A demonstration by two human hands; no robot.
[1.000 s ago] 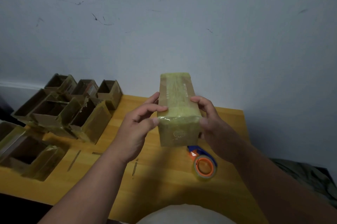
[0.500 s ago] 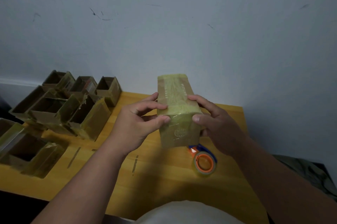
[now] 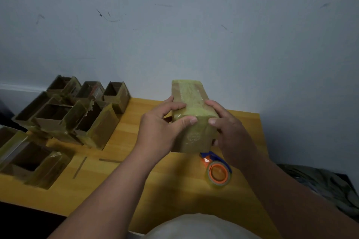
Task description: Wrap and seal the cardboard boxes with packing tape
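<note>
The wooden table (image 3: 174, 190) is filling the lower frame, running back to a scuffed grey wall (image 3: 194, 25). Over on its left edge a cluster of open boxes (image 3: 64, 120) is sitting, tops gaping, sides glossy with tape, apparently waiting their turn. In the middle, lifted clear above the tabletop, the taped box (image 3: 191, 116) is being held with its long axis pointing away toward the wall. The left hand (image 3: 163, 132) is curling round its left side, thumb pressing onto the near top edge; the right hand (image 3: 231, 133) is mirroring it on the right, fingers wrapped, thumb tip flat on the same edge. Looks like a smoothing-down of the tape over that corner. Just below, the tape roll (image 3: 219, 173) is lying flat on the table, touching nothing. My read: this box is light and fairly stiff, but that film is slick, so grip belongs on the long side walls, not the shiny end face.
</note>
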